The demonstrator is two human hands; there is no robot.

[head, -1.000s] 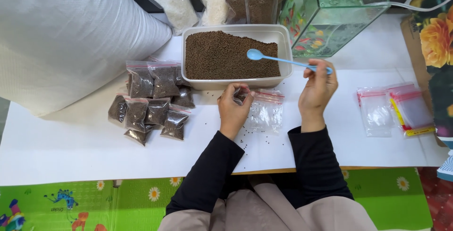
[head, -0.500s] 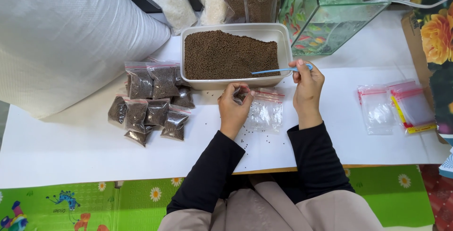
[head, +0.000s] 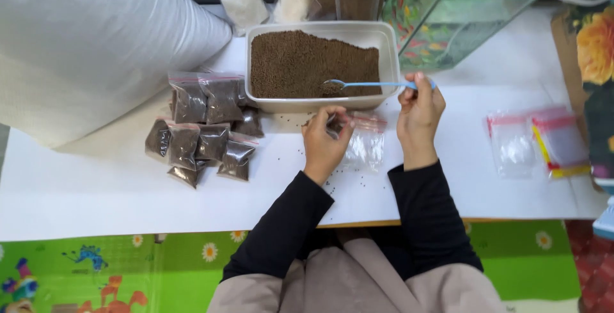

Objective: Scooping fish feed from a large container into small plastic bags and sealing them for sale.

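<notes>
We see a small clear plastic zip bag [head: 363,148] lying on the white bench [head: 96,191], its mouth pinched by the left hand [head: 325,141]. The right hand [head: 419,109] pinches a thin blue plastic spoon [head: 368,84], whose bowl sits in a white rectangular tub of brown granules [head: 316,63]. Filled brown bags [head: 204,127] lie left.

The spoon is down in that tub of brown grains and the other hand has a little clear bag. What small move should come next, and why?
Probably lift the blue spoon with its load toward the clear bag. The right hand holds its handle, with the bowl dipped into the brown granules of the white tub. The left hand pinches the bag's top just in front of the tub, and the bag looks empty.
</notes>
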